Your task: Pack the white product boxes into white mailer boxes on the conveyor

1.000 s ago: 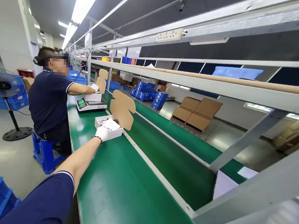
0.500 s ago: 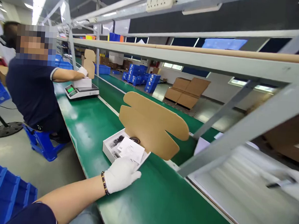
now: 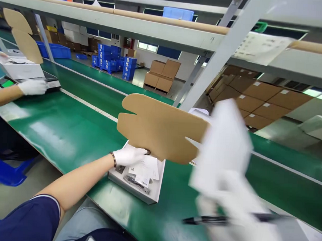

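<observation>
My left hand [image 3: 128,156] in its white glove rests flat on the far edge of the open box [image 3: 138,177] on the green belt [image 3: 67,129]. I should keep it steady. My right hand [image 3: 236,219], blurry, grips a pen [image 3: 206,220] and a white sheet [image 3: 225,146]; lay that in gently under the brown flap [image 3: 160,127].

Factory packing line: green conveyor belt [image 3: 68,125], stacked cartons [image 3: 161,75].
</observation>
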Demonstrator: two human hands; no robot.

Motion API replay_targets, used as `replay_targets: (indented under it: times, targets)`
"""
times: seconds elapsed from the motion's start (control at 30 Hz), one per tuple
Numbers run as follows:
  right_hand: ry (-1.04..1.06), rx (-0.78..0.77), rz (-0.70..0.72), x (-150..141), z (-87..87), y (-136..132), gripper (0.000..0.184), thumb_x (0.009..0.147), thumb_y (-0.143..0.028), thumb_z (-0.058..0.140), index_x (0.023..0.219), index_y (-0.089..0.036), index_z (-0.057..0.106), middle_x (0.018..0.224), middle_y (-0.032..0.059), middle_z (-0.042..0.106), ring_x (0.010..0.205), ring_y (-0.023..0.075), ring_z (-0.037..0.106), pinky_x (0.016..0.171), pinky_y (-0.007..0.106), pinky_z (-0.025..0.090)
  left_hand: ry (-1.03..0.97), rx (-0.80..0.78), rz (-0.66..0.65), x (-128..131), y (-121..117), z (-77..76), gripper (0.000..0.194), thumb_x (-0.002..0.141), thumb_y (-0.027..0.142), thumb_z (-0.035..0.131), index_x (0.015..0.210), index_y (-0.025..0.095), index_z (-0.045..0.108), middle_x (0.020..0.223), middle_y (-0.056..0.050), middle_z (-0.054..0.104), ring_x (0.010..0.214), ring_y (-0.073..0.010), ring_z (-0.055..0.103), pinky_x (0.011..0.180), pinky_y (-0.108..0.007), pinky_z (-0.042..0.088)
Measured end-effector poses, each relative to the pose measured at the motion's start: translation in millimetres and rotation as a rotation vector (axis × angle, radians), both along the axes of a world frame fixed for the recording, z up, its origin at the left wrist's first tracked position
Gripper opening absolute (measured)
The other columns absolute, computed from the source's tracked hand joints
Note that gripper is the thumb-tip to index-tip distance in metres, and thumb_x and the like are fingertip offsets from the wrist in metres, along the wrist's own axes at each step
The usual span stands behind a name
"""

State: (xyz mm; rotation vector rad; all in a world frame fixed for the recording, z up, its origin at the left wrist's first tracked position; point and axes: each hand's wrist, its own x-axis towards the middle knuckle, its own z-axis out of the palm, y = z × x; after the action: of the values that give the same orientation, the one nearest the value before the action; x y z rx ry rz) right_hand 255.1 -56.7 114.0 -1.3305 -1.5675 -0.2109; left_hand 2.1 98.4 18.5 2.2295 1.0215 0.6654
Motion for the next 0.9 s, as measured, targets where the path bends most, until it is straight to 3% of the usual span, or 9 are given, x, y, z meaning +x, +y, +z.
replay_targets:
  times: [0.07,0.13,0.23,0.33,0.4,0.53,0.63,0.73,0.9]
  targets:
    - [-0.397,-0.097,0.132,-52,-45.3,-4,0.016,0.082,-0.020,0.055,0.067,-0.023,0.060,0.109,0.0142,0.066,0.101,0.0320,0.060,0.078,0.047,0.054,-0.101,-0.030,0.140,-20,10,6.2,0.048,0.097,0.046,0.032,0.116,0.018,0.066,0.117,-0.009,0.071,0.108,-0.0252,0.065,0.097,-0.041,0.049]
    - [-0.533,-0.228,0.206,-97,-81.5,9,0.023,0.082,-0.009,0.046,0.080,-0.019,0.066,0.103,0.0165,0.067,0.097,0.0311,0.060,0.087,0.051,0.051,-0.184,-0.032,0.286,-41,13,10.3,0.067,0.100,0.047,0.010,0.133,0.009,0.055,0.128,-0.017,0.065,0.114,-0.0261,0.063,0.100,-0.043,0.049]
    - [-0.579,-0.499,0.270,-132,-108.2,35,0.028,0.084,-0.009,0.046,0.102,-0.013,0.066,0.103,0.0190,0.066,0.097,0.0337,0.058,0.090,0.055,0.048,-0.099,0.003,0.291,-58,4,9.1,0.070,0.099,0.053,0.014,0.144,0.009,0.043,0.149,-0.018,0.045,0.136,-0.0283,0.045,0.113,-0.045,0.036]
    - [-0.598,-0.634,0.327,-128,-108.4,49,0.030,0.088,-0.020,0.052,0.114,-0.013,0.064,0.112,0.0179,0.064,0.105,0.0342,0.056,0.095,0.051,0.046,0.295,0.106,0.072,-54,-12,1.2,0.065,0.094,0.060,0.038,0.144,0.021,0.047,0.159,-0.011,0.030,0.148,-0.0361,0.019,0.117,-0.059,0.020]
    - [-0.617,-0.666,0.315,-113,-104.3,52,0.044,0.083,-0.030,0.061,0.123,-0.012,0.060,0.116,0.0188,0.062,0.111,0.0363,0.053,0.100,0.052,0.042,0.477,0.167,-0.015,-46,-18,-4.7,0.064,0.092,0.060,0.045,0.145,0.024,0.046,0.160,-0.011,0.027,0.148,-0.0396,0.012,0.114,-0.067,0.017]
    - [-0.559,-0.660,0.101,-86,-105.6,57,0.081,0.071,-0.045,0.072,0.133,0.001,0.051,0.121,0.0286,0.056,0.119,0.0453,0.044,0.105,0.060,0.032,0.428,0.190,-0.003,-33,-21,-13.2,0.063,0.095,0.050,0.046,0.148,0.017,0.040,0.160,-0.016,0.025,0.148,-0.0393,0.012,0.116,-0.059,0.026]
    - [-0.405,-0.718,0.097,-78,-112.5,64,0.083,0.072,-0.042,0.070,0.138,0.002,0.045,0.123,0.0278,0.053,0.119,0.0420,0.045,0.102,0.053,0.039,0.312,0.243,-0.019,-27,-25,-15.3,0.061,0.093,0.044,0.050,0.148,0.018,0.040,0.162,-0.015,0.018,0.148,-0.0413,0.008,0.115,-0.059,0.028]
    - [-0.297,-0.813,0.156,-77,-116.1,71,0.080,0.076,-0.041,0.066,0.142,-0.003,0.041,0.123,0.0242,0.054,0.115,0.0364,0.051,0.098,0.047,0.043,0.338,0.223,0.010,-16,-29,-12.1,0.059,0.091,0.047,0.052,0.141,0.015,0.049,0.154,-0.019,0.036,0.145,-0.0431,0.020,0.112,-0.060,0.031]
    - [-0.413,-0.733,0.110,-80,-120.5,78,0.080,0.076,-0.051,0.067,0.134,0.000,0.049,0.117,0.0263,0.056,0.115,0.0408,0.048,0.102,0.054,0.037,0.318,0.164,0.136,1,-29,-6.1,0.069,0.084,0.065,0.052,0.136,0.020,0.052,0.143,-0.016,0.050,0.129,-0.0378,0.046,0.100,-0.050,0.046]
